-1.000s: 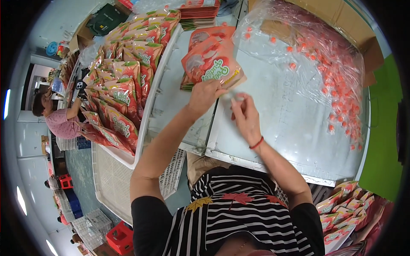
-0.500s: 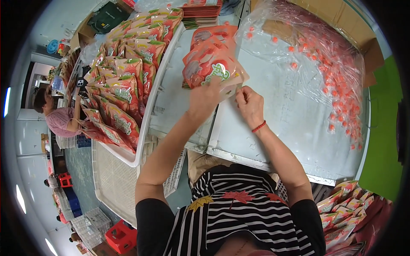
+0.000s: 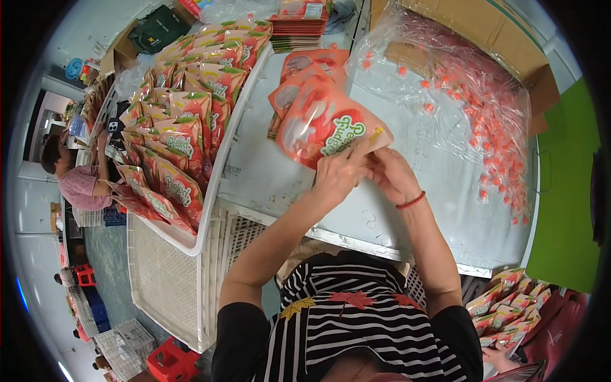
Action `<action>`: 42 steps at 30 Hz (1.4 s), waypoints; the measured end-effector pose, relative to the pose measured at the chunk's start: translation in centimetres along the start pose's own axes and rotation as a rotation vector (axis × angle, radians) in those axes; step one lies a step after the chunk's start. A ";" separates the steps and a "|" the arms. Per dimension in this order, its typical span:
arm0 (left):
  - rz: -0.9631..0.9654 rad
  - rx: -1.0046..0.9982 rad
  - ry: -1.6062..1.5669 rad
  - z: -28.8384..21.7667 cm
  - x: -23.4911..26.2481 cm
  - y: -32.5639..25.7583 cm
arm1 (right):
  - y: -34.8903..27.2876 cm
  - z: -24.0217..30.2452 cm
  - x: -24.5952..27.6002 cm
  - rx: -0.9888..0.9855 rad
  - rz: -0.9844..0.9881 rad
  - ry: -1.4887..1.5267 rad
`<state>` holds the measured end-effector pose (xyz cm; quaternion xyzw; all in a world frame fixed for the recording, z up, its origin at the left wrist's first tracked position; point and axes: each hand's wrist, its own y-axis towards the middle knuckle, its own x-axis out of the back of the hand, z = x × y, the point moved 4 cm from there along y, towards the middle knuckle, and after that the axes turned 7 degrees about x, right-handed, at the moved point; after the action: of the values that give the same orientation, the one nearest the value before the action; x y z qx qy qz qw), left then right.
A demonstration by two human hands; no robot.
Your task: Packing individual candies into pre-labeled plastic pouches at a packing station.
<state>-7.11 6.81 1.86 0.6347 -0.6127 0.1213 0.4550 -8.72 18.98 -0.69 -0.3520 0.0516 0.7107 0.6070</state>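
Note:
A flat pink-red printed pouch [image 3: 313,125] slants over the middle of the table, its pale end toward me. My left hand [image 3: 338,173] is closed on its near edge, fingers lying over the front. At the pale corner, my right hand [image 3: 394,176], with a red bracelet at the wrist, pinches the pouch, its fingertips partly hidden. Whether the pouch's mouth is parted cannot be seen. Under and behind it lie more flat pouches [image 3: 299,67], overlapping on the table.
Left stands a white tray [image 3: 212,202] packed with upright filled pouches [image 3: 181,146]. On the table's right, small red-orange capsules [image 3: 477,137] spill over clear plastic sheeting [image 3: 388,79] before a cardboard box [image 3: 471,25]. A neat pouch stack [image 3: 298,32] stands at the back. A co-worker [image 3: 83,178] is far left.
The top pouch has come off the pile toward me and to the right. My left hand has moved right and down with it; my right hand now grips its corner.

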 end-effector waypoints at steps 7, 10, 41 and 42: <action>-0.035 -0.117 0.050 -2.3 -2.1 -1.4 | -1.0 -1.4 2.0 -0.090 0.172 0.341; -0.044 -0.137 -0.002 -3.3 -2.0 -1.5 | -1.1 -1.4 3.2 -0.014 0.127 0.126; 0.467 -0.380 0.053 -7.1 -2.0 -1.2 | -3.2 -1.7 4.1 -0.051 0.534 0.606; 0.376 -0.381 0.071 -6.8 -1.9 -1.3 | -3.6 -0.5 3.4 -0.037 0.518 0.606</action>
<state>-3.68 12.82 3.69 0.4082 -0.7150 0.1084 0.5571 -5.29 22.46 -1.72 -0.5321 0.3026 0.7049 0.3583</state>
